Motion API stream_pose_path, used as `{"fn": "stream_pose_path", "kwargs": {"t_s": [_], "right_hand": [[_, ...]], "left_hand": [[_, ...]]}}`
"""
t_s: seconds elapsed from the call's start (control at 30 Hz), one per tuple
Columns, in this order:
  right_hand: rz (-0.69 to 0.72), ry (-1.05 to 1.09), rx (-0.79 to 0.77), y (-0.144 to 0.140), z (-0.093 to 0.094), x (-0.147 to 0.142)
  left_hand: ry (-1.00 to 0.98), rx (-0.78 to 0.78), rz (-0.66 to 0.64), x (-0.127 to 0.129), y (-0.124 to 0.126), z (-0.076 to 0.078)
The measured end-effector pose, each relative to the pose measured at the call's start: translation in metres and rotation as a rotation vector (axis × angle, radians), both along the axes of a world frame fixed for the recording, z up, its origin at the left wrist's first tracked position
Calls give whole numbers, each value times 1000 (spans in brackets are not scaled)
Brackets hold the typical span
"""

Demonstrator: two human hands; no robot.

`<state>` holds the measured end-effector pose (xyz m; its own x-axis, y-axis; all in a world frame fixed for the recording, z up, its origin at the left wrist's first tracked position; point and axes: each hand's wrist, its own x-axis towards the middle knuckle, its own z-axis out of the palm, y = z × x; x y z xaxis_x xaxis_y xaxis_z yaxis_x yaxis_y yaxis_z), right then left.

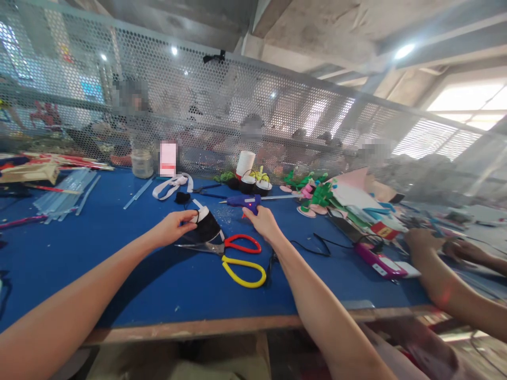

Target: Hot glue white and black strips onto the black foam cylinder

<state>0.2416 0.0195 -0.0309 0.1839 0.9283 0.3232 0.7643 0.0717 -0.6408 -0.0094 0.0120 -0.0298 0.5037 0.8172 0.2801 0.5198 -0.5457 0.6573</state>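
While the black-and-white piece (204,224) is pinched steady by the left hand (174,227), the glue gun (243,201) is gripped by the right hand (263,221) beside the scissors (233,253), nozzle kept clear of the table (119,264).

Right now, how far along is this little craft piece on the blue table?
Done, it seems: two similar black-and-white pieces stand finished near the mesh. In hand: the left hand holds a black piece with a white top, while the right hand grips the blue glue gun. Left: gluing appears not yet begun; the scissors lie idle.
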Motion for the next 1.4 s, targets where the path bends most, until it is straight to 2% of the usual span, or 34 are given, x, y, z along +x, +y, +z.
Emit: {"fn": "stream_pose_path", "kwargs": {"t_s": [0.1, 0.27, 0.33, 0.4, 0.43, 0.5, 0.57, 0.6, 0.7, 0.8, 0.93, 1.1, 1.23, 1.4], "right_hand": [[-48, -237, -93, 9, -6, 3], [-56, -295, -217, 11, -11, -1], [-83, -306, -202, 7, -8, -4], [-63, -294, -76, -1, 0, -9], [-12, -273, 23, -5, 6, -14], [206, -191, 197, -15, 18, -26], [413, -153, 248, -23, 28, -42], [476, -169, 241, -26, 31, -50], [536, -218, 123, -29, 37, -71], [619, -159, 4, -27, 39, -80], [562, 122, 75, -26, 40, -75], [485, 442, 182, -31, 34, -58], [386, 510, 199, -33, 26, -54], [380, 505, 199, -30, 18, -53]], "left_hand": [[35, 30, 2, 4, -6, 3], [222, 171, 21, 10, -18, 11], [275, 252, 18, 13, -21, 12], [300, 323, 0, 15, -23, 12], [313, 353, -12, 15, -23, 11], [343, 407, -28, 16, -25, 9], [362, 465, -43, 17, -26, 7], [363, 495, -50, 17, -26, 6], [354, 582, -70, 17, -28, 4], [369, 621, -77, 18, -28, 3], [325, 530, -52, 17, -26, 6], [90, 213, -11, 13, -24, 14], [-68, 9, -81, 14, -26, 18], [-137, -64, -139, 16, -29, 22]]}}
